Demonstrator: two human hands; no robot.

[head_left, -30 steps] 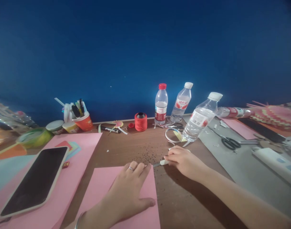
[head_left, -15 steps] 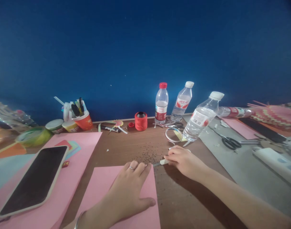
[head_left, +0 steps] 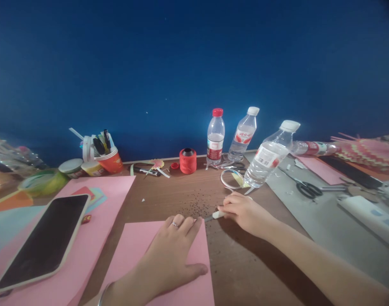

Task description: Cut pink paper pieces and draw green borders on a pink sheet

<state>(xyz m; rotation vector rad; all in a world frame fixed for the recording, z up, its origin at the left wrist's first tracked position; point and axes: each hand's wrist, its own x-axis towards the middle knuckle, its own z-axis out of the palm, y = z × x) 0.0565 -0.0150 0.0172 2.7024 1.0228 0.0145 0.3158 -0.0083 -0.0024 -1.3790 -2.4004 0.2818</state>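
Note:
My left hand (head_left: 172, 250) lies flat on a pink sheet of paper (head_left: 133, 242), thumb spread to the right and fingertips near the sheet's top right corner. A ring and a bracelet are on it. My right hand (head_left: 245, 212) is closed around a white-handled utility knife (head_left: 218, 214). The knife's thin blade points left and reaches the paper's corner, close to my left index fingertip. Small dark specks (head_left: 196, 204) are scattered on the brown table just beyond the sheet.
Three water bottles, one red-capped (head_left: 215, 140), stand at the back beside a red thread spool (head_left: 187, 161). A phone (head_left: 44, 242) rests on pink paper at left, near a cup of pens (head_left: 110, 161). Scissors (head_left: 305, 189) and a white power strip (head_left: 371, 219) lie at right.
The view has shifted very slightly. My right hand and the knife have moved a little left and up; my left hand stays on the paper.

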